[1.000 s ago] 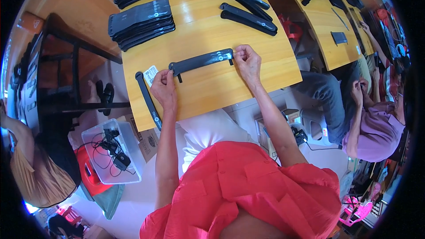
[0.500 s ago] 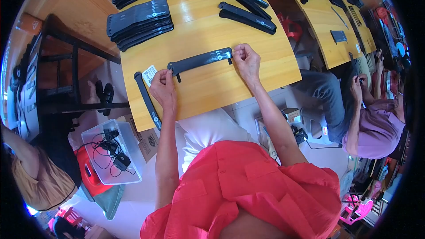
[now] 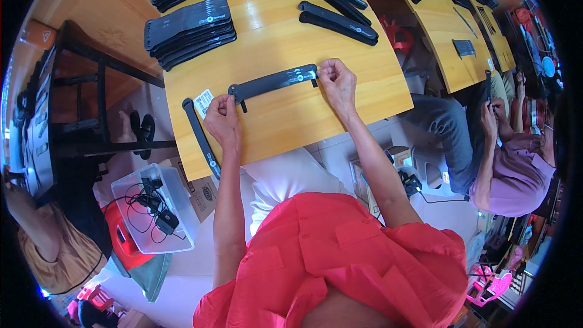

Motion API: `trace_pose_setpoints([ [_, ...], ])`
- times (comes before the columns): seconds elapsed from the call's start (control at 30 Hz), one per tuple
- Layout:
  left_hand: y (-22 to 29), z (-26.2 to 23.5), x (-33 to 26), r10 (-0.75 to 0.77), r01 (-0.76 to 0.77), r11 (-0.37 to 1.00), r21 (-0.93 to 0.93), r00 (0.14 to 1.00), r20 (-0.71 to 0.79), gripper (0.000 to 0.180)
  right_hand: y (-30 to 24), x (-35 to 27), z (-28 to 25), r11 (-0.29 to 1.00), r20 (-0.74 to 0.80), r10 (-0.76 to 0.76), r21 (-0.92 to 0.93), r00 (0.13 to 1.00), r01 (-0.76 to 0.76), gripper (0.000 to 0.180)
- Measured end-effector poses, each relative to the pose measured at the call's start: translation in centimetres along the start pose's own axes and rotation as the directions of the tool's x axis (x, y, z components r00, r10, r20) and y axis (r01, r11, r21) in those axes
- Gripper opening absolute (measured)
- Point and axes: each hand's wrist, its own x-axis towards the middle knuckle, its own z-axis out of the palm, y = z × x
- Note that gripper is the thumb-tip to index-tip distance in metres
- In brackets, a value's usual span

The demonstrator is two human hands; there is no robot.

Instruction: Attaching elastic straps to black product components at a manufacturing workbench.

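Observation:
A black strap (image 3: 270, 82) with pale print near its right end lies stretched across the wooden table before me. Two short black tabs stick out under it, one close to each end. My left hand (image 3: 223, 123) pinches its left end between thumb and fingers. At the right end, my right hand (image 3: 338, 88) is closed on the strap's tip. A second black strap (image 3: 201, 136) lies slantwise by my left hand, next to a white printed label (image 3: 204, 102).
Stacked black straps (image 3: 189, 27) sit at the far left of the table (image 3: 273, 140); more straps (image 3: 337, 23) lie far right. A clear bin (image 3: 185, 240) with cables stands lower left. One co-worker (image 3: 516, 173) sits at right, another (image 3: 64, 243) at left.
My hands and the strap stay nearly in place. The co-worker at right now has a dark strap raised higher, and the left co-worker's arm has shifted.

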Motion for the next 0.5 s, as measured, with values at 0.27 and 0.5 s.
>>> trace_pose_setpoints([
  [0.27,0.1,-0.1,0.0,0.004,-0.004,1.000,0.000,1.000,0.001,0.011,-0.6,-0.1,0.0,0.999,0.000,-0.009,-0.042,1.000,0.009,0.012],
  [0.5,0.7,-0.1,-0.1,0.071,-0.070,0.997,0.037,0.997,-0.027,0.011,-0.7,-0.1,0.0,0.998,0.004,-0.003,-0.057,1.000,0.003,0.012],
])
